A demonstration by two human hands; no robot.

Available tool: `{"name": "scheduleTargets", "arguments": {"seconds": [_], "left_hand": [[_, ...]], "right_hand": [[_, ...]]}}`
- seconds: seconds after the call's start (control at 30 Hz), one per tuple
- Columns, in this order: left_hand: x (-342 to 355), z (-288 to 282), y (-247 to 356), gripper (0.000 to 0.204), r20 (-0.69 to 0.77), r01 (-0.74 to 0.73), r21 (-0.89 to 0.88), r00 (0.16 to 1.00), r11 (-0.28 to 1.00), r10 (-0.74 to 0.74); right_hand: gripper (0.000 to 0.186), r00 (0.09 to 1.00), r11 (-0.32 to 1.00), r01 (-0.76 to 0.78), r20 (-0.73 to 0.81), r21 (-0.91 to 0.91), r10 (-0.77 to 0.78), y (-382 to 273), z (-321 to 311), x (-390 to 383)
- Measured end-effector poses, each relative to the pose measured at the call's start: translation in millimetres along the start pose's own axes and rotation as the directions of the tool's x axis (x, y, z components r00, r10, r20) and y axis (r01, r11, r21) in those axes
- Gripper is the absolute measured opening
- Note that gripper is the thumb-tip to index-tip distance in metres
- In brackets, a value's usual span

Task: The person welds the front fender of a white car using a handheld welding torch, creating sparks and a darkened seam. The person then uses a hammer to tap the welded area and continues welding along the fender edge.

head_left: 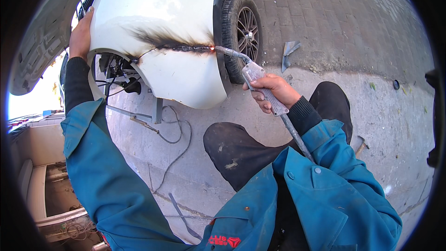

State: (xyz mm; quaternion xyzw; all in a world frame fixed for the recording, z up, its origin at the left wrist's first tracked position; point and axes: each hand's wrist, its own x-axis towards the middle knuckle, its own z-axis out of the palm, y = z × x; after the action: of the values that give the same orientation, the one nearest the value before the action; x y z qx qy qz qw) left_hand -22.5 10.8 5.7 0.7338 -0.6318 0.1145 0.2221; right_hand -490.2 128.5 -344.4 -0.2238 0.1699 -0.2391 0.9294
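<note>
A white car's body panel (181, 76) spans the upper middle of the head view. A blackened, sooty seam (179, 45) runs across it, with a small orange glow at its right end. My right hand (272, 90) is closed round the grey handle of a welding torch (265, 86). The torch's bent neck points left, its tip at the glowing end of the seam. At the upper left, my left hand (81, 37) grips the panel's edge above the headlight opening (114, 72). Some of its fingers are hidden. Wires and dark parts show inside that opening.
The front wheel (241, 32) stands right of the seam. A bent metal scrap (290, 55) lies on the ground beside it. A cable (186, 144) curls over the concrete below the car. A hammer (361, 146) lies right of my knee. The raised hood (39, 32) is at the far left.
</note>
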Motion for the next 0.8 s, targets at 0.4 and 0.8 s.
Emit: {"name": "scheduleTargets", "arguments": {"seconds": [0.4,0.8], "left_hand": [[5.8,-3.2,-3.7,0.066,0.043,0.086,-0.107,0.996,0.99,-0.082],[0.4,0.8,2.9,0.062,0.002,0.108,-0.051,0.994,0.993,-0.108]], "right_hand": [[0.029,1.0,0.999,-0.003,0.015,-0.034,0.003,-3.2,2.2,-1.7],[0.029,1.0,1.0,-0.001,0.003,-0.021,0.001,-2.4,3.1,-1.7]]}}
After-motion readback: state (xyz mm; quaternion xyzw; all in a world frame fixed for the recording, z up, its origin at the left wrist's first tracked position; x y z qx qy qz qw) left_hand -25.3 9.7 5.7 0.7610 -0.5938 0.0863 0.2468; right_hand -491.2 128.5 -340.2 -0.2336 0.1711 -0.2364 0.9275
